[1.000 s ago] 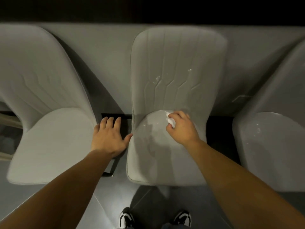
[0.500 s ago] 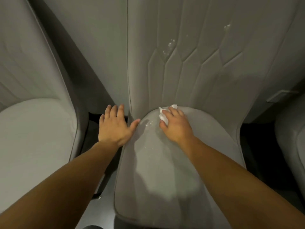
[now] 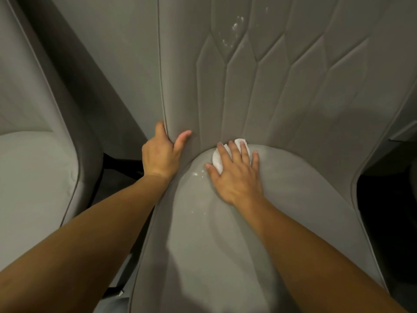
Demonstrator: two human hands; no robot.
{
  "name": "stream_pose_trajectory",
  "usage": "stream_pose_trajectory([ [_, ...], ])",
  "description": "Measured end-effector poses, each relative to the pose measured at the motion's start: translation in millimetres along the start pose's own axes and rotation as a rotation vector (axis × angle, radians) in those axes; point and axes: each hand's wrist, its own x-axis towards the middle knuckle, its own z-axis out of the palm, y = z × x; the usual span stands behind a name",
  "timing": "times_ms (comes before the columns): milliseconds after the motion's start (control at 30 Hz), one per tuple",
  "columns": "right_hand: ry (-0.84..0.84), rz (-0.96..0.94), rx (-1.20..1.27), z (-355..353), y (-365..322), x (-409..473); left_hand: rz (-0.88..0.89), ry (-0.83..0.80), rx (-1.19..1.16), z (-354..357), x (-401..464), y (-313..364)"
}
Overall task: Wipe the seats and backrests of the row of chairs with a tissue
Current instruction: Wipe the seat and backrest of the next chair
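**Middle chair, rear of seat: wipe under way, left hand newly braced**

- Neighbouring chair (image 3: 33,177), at 9 o'clock: grey seat, untouched by either hand.
- Left hand (image 3: 161,154), just left of centre: half a second ago it lay flat on the side rim of the middle chair; it now grips the left edge of the backrest (image 3: 282,86), thumb on the front face, fingers curled behind. Judged a brace for firmer wiping pressure.
- Seat (image 3: 225,256) of the middle chair, centre to 6 o'clock: small pale specks or droplets lie just beside the right thumb, at its 8 o'clock, not yet wiped.
- Tissue (image 3: 217,161), white, wadded: in the crease where seat meets backrest, pinned under the right fingers.
- Right hand (image 3: 237,175), centre: fingers straight and spread, pressing the tissue flat; a second ago they were bunched round it.
- Backrest, 12 o'clock: more pale spots on the quilted panel, well apart from the tissue. Judged: backrest still to do.
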Motion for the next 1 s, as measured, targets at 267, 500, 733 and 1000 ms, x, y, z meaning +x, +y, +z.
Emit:
stream_pose_trajectory([
  [267,0.168,-0.014,-0.083,0.1,-4.7,-6.9,0.050,0.040,0.022,2.4,1.5,-9.5],
  [500,-0.158,0.050,0.042,-13.6,-31.4,3.4,0.081,0.016,0.106,-6.4,0.7,-4.4],
  [733,-0.183,-0.097,0.106,-6.1,-70.3,-19.6,0.145,0.030,0.117,-2.8,3.9,-8.4],
  [1000,-0.136,-0.111,-0.077,-12.9,-29.5,-25.3,0.170,0.042,0.097,2.6,4.4,-12.2],
])
